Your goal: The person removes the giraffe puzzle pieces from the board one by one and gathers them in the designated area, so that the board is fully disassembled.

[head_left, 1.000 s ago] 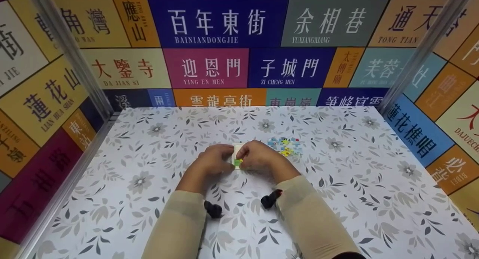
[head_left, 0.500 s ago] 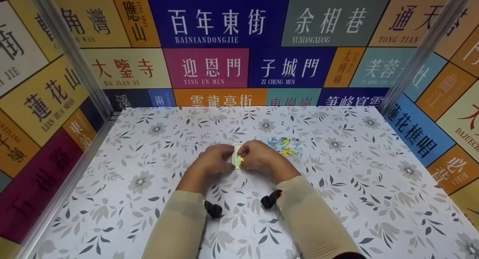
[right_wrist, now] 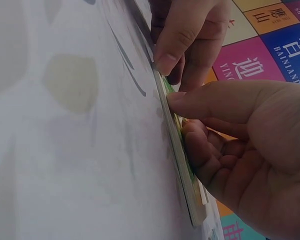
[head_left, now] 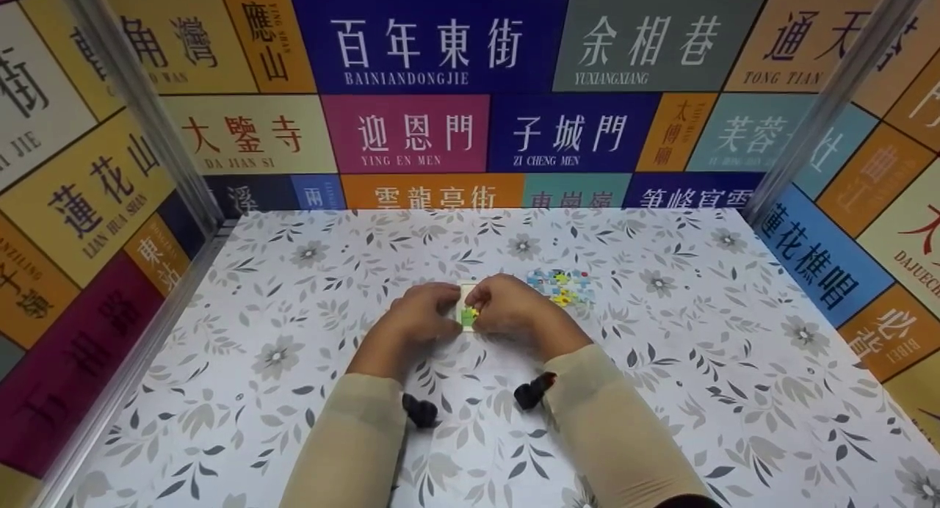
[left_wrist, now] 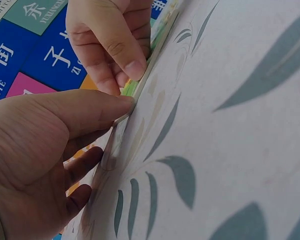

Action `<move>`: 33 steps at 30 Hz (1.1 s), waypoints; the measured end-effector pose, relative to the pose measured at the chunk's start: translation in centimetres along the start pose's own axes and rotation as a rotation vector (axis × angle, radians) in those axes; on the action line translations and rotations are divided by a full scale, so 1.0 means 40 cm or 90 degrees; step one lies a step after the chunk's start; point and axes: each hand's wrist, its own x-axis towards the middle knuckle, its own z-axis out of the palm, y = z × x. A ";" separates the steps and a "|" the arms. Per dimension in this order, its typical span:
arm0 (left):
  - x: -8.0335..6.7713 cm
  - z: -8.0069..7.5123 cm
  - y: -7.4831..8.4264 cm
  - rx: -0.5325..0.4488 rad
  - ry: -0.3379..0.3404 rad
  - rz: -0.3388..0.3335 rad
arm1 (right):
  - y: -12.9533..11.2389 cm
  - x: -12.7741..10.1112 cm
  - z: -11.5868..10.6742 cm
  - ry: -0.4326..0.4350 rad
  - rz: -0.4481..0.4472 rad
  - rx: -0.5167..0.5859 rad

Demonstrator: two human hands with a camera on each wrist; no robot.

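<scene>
Small puzzle board [head_left: 465, 313] — flat, pale-framed, green and yellow showing on its face; lies on the floral tablecloth [head_left: 294, 288] at mid-table, between the two hands; position unchanged over the last second, only the fingertips over it have shifted a little, which suggests fine fitting work going on rather than any move of the board. Left hand [head_left: 420, 318]: fingers curled, thumb pressed on the board's near left edge, pinning it to the cloth. Right hand [head_left: 507, 308]: fingers curled, tips pinching or pressing a piece at the board's face; the piece itself too hidden to tell. Loose puzzle pieces [head_left: 562, 285] — blue, white, yellow — heaped just beside the right hand, on the far side, as before. Wall panels carry readable lettering: BAINIANDONGJIE sign [head_left: 405, 38]; YUNXIANGXIANG sign [head_left: 646, 42]; YING EN MEN sign [head_left: 404, 135]; ZI CHENG MEN sign [head_left: 567, 135]; DA JIAN SI sign [head_left: 242, 137]; LIAN HUA SHAN on the left wall; TONG TIAN at upper right, cut off by a metal post.
</scene>
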 end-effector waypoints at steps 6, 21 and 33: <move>0.005 0.000 0.002 0.017 0.004 0.002 | 0.010 -0.003 -0.014 0.012 -0.041 -0.002; 0.006 0.006 0.009 -0.001 -0.002 -0.030 | 0.138 -0.084 -0.158 0.085 -0.031 0.059; 0.000 0.006 0.012 -0.023 0.007 -0.037 | 0.217 -0.116 -0.189 0.055 0.006 0.057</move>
